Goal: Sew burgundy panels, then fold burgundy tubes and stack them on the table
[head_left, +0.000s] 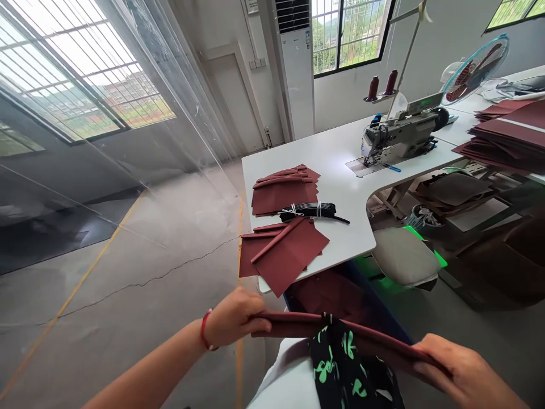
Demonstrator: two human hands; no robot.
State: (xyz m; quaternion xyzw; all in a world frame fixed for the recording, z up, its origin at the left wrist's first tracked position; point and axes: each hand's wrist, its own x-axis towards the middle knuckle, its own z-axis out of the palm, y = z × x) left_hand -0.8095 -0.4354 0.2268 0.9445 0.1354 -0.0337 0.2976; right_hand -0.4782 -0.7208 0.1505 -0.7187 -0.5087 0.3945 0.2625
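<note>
A long maroon piece of sheet material with a rolled edge point(293, 325) is stretched between my two hands, low in front of my body. My left hand point(239, 319) is closed round its left end, thumb below. The right end is gripped by my right hand point(453, 360). Just beyond, on the white table's near corner, lie maroon panels with rolled edges point(293, 255). Behind them sits a bundle of black cord point(310, 212) tied with white string. Farther back is another pile of maroon panels point(281, 194).
A sewing machine point(395, 136) stands on the white table point(336, 241), with maroon thread spools point(373, 88) behind it. Cushioned stool point(404, 258) below. To the right are stacked maroon sheets point(506, 136) and a fan point(474, 68). A clear plastic curtain point(170, 74) hangs left.
</note>
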